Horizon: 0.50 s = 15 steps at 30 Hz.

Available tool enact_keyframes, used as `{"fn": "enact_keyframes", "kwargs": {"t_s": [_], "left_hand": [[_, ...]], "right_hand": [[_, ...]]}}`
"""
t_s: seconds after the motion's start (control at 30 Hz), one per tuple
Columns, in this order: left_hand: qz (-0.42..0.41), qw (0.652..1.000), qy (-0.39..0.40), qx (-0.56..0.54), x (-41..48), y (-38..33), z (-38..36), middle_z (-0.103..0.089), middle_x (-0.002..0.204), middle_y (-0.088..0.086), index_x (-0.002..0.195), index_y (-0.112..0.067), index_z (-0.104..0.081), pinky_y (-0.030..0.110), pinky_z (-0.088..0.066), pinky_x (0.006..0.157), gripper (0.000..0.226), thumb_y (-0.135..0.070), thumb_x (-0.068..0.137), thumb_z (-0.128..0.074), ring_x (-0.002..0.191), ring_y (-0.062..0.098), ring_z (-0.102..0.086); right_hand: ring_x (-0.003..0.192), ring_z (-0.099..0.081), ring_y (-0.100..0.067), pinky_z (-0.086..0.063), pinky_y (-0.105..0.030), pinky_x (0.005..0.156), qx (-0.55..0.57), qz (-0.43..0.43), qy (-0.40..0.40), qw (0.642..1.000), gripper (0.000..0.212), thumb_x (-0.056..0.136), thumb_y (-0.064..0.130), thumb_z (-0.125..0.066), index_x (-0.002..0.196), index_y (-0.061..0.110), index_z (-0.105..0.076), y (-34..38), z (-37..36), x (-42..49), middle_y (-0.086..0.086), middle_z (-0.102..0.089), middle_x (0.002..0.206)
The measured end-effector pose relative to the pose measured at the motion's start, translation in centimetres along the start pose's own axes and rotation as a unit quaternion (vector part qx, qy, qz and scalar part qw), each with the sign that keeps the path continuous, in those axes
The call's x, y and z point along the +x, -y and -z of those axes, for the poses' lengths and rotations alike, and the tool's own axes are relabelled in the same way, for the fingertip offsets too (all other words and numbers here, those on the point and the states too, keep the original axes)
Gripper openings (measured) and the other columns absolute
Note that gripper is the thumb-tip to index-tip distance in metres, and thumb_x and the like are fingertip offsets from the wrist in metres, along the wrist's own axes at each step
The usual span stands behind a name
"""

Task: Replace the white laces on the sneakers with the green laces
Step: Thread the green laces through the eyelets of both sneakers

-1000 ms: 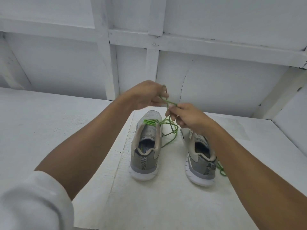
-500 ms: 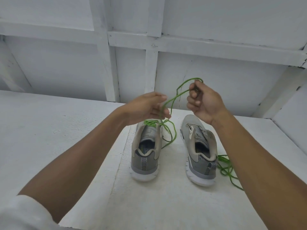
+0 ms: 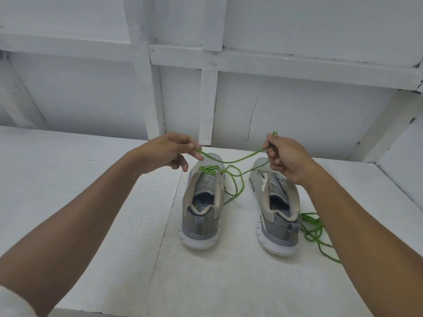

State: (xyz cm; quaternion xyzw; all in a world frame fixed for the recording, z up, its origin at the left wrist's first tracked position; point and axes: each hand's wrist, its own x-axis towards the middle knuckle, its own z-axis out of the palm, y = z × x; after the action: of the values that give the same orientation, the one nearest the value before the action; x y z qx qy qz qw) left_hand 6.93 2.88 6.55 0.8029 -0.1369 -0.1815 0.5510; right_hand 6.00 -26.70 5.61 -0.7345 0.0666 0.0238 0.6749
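Note:
Two grey sneakers stand side by side on a white surface, heels toward me. The left sneaker [image 3: 203,202] has a green lace [image 3: 235,160] threaded across its front eyelets. My left hand [image 3: 170,151] pinches one stretch of that lace above the toe. My right hand [image 3: 282,154] grips the other stretch, fingers curled round it, above the right sneaker [image 3: 277,207]. The lace runs nearly taut between my hands, and slack loops hang between the shoes. A second green lace [image 3: 314,229] lies tangled beside the right sneaker's heel. No lace shows in the right sneaker.
The shoes sit on a white board [image 3: 229,282] laid over a white bench. A white panelled wall [image 3: 274,106] with wooden battens rises just behind the toes. A seam [image 3: 164,232] runs left of the left sneaker.
My hands started close together above the left sneaker. The right hand rose with the lace, then dropped and moved right; the left shifted left, stretching the lace out between them.

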Motion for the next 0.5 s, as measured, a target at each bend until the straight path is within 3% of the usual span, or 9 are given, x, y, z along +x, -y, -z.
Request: {"fn": "enact_keyframes", "kwargs": {"t_s": [0.13, 0.27, 0.33, 0.4, 0.5], "left_hand": [[0.006, 0.999, -0.045, 0.021, 0.4, -0.7, -0.5, -0.075, 0.102, 0.001, 0.103, -0.009, -0.051, 0.030, -0.037, 0.054, 0.012, -0.018, 0.103, -0.043, 0.059, 0.023, -0.061], [-0.015, 0.995, -0.084, 0.052, 0.5, -1.6, -1.0, -0.076, 0.095, 0.000, 0.098, -0.009, -0.050, 0.028, -0.037, 0.050, 0.017, -0.025, 0.103, -0.045, 0.057, 0.023, -0.064], [-0.032, 0.990, -0.112, 0.080, 0.4, -2.2, -1.4, -0.076, 0.089, 0.001, 0.094, -0.008, -0.053, 0.025, -0.036, 0.048, 0.024, -0.030, 0.101, -0.048, 0.053, 0.020, -0.062], [-0.050, 0.983, -0.124, 0.127, 0.3, -2.6, -1.7, -0.075, 0.081, -0.001, 0.087, -0.010, -0.055, 0.024, -0.038, 0.049, 0.029, -0.036, 0.099, -0.051, 0.049, 0.018, -0.056], [-0.072, 0.975, -0.109, 0.178, 0.4, -3.2, -2.3, -0.071, 0.070, -0.003, 0.085, -0.010, -0.059, 0.023, -0.039, 0.051, 0.034, -0.041, 0.097, -0.053, 0.047, 0.016, -0.048]], "right_hand": [[0.043, -0.033, -0.009, -0.025, -0.020, 0.041, -0.148, 0.011, 0.096, 0.984, 0.035, 0.102, 0.032, -0.044, 0.084, 0.008, -0.062, 1.2, -1.4, -1.8, 0.002, -0.048, 0.059], [0.046, -0.042, -0.009, -0.034, -0.022, 0.047, -0.292, -0.026, 0.200, 0.935, 0.036, 0.100, 0.040, -0.047, 0.100, 0.009, -0.066, 2.5, -2.7, -3.8, 0.003, -0.060, 0.062], [0.049, -0.050, -0.009, -0.042, -0.025, 0.054, -0.438, -0.052, 0.203, 0.874, 0.037, 0.097, 0.047, -0.050, 0.103, 0.014, -0.065, 2.9, -3.4, -4.6, 0.007, -0.069, 0.064], [0.054, -0.056, -0.008, -0.045, -0.026, 0.059, -0.579, -0.048, 0.168, 0.796, 0.046, 0.094, 0.053, -0.051, 0.088, 0.011, -0.068, 3.1, -4.2, -5.1, 0.009, -0.067, 0.055], [0.072, -0.063, -0.017, -0.048, -0.031, 0.070, -0.635, -0.019, 0.096, 0.766, 0.052, 0.089, 0.058, -0.055, 0.077, 0.009, -0.067, 4.0, -5.0, -5.7, 0.002, -0.069, 0.071]]}}
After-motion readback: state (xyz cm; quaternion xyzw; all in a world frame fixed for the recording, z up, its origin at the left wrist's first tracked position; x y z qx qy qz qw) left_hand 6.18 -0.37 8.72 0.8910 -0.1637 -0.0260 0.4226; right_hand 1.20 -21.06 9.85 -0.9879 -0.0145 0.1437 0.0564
